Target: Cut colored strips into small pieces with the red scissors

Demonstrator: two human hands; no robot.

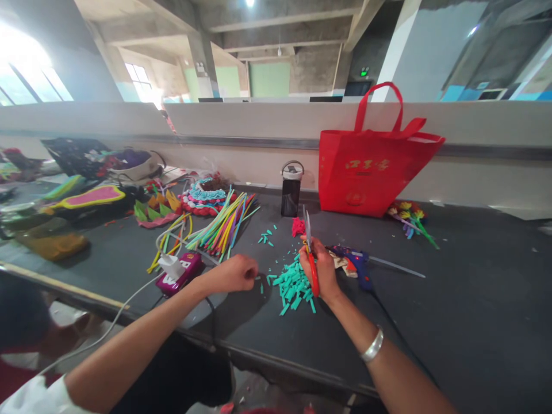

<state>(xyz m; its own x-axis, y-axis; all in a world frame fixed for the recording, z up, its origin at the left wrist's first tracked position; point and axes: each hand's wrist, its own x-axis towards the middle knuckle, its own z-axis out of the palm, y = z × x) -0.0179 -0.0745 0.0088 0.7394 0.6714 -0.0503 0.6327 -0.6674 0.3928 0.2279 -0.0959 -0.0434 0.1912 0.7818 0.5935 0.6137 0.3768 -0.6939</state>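
My right hand grips a pair of scissors with red-orange handles, the blades pointing up and away from me. Just left of it and partly beneath lies a heap of small cut teal strips. My left hand hovers at the heap's left side with its fingers curled together; whatever they may hold is hidden. A few loose teal pieces are scattered farther back. Beyond the scissors sits a small pink-red pile.
A blue glue gun with a glue stick lies right of my right hand, its cord trailing forward. Behind stand a dark bottle and a red bag. Leftward are a purple power strip, colourful stems and a person.
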